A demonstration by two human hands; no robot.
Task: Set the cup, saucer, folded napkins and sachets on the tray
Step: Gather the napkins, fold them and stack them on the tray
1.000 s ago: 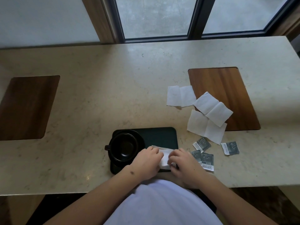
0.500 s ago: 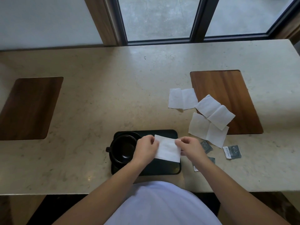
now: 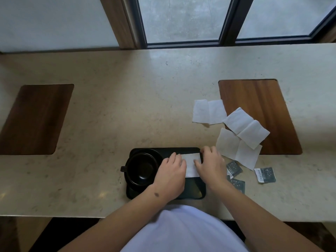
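Observation:
A black tray (image 3: 192,192) lies at the table's near edge. On its left half a black cup (image 3: 141,169) stands on a black saucer (image 3: 151,153), handle pointing left. A folded white napkin (image 3: 190,164) lies flat on the tray's right half. My left hand (image 3: 171,174) rests on the napkin's left side and my right hand (image 3: 211,165) on its right side, fingers pressing it down. Three unfolded white napkins (image 3: 209,111) (image 3: 246,127) (image 3: 238,148) lie to the right. Three dark sachets (image 3: 233,168) (image 3: 238,185) (image 3: 265,174) lie right of the tray.
The beige stone table (image 3: 127,110) has two dark wooden inlays, one at the left (image 3: 34,119) and one at the right (image 3: 261,106); one napkin overlaps the right inlay. A window runs along the far edge.
Half a second ago both hands held the folded napkin lifted above the tray. It now lies flat on the tray's right half with both hands pressing on it.

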